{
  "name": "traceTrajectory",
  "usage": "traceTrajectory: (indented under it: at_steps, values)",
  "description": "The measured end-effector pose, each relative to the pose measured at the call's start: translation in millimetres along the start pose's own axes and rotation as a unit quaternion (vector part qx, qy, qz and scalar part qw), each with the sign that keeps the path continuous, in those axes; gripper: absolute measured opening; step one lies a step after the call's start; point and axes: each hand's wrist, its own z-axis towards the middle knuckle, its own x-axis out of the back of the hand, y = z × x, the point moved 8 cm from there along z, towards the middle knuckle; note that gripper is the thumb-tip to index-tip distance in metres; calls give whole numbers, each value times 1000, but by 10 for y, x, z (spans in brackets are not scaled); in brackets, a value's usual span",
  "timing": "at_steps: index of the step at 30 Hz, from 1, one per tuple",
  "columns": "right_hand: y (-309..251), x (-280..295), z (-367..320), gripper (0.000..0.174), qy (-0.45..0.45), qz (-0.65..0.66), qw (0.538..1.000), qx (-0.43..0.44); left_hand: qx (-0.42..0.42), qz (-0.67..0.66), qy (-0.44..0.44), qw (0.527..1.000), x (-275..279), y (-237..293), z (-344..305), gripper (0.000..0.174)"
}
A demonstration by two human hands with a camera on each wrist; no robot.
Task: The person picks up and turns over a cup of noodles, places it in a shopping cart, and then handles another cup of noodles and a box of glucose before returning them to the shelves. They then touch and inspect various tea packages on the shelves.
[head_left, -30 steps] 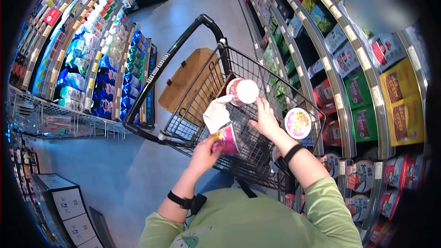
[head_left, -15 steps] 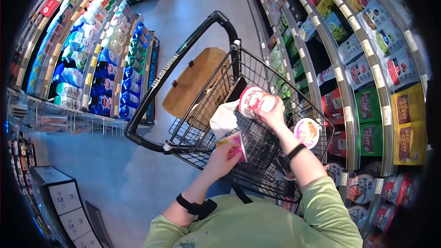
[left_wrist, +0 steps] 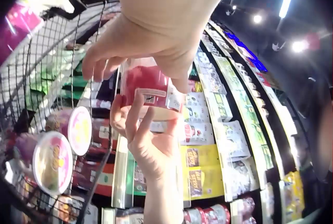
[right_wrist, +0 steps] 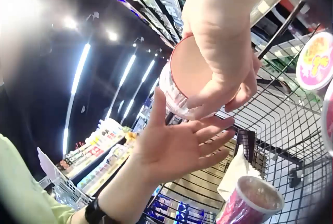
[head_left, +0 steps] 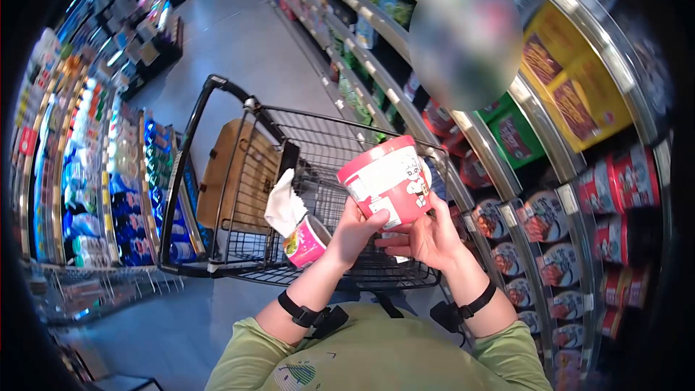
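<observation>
A red and white lidded tub (head_left: 384, 185) with a cartoon figure is held tilted between both hands, in front of the body above the cart's near side. My left hand (head_left: 351, 235) has its thumb on the printed front wall; the fingers are partly hidden. My right hand (head_left: 438, 242) has its thumb at the opposite wall and its fingers low around the base. In the right wrist view, the tub's round end (right_wrist: 191, 67) faces the camera. A pink cup (head_left: 310, 242) leans inside the cart beside a crumpled white cloth-like item (head_left: 285, 204).
The black wire shopping cart (head_left: 318, 123) has a brown seat panel (head_left: 233, 174). Two cups with colourful lids (left_wrist: 53, 163) stand in its basket. Packed shelves (head_left: 499, 177) run close along the right, and a shelf of bottles (head_left: 130, 188) lines the left.
The red and white tub has come up out of the cart toward the body in the right hand. My left hand has let go of the pink cup and joined at the tub.
</observation>
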Motion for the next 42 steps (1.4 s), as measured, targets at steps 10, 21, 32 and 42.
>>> traceTrajectory:
  at_steps: [10,21,32,42]
  values:
    - [-473,638,-1700,86,228,-250,885,321,-31,52,-133,989,-1372,17,-236,86]
    - [-524,684,-3162,102,282,-287,814,419,-100,197,-288,932,-2544,-324,-419,108]
    - [-335,1019,-3673,107,286,-149,834,447,243,-70,-415,874,-2980,-1197,-443,99]
    - [-364,959,-4292,114,301,-228,752,540,39,125,-433,892,-3696,-940,-413,92]
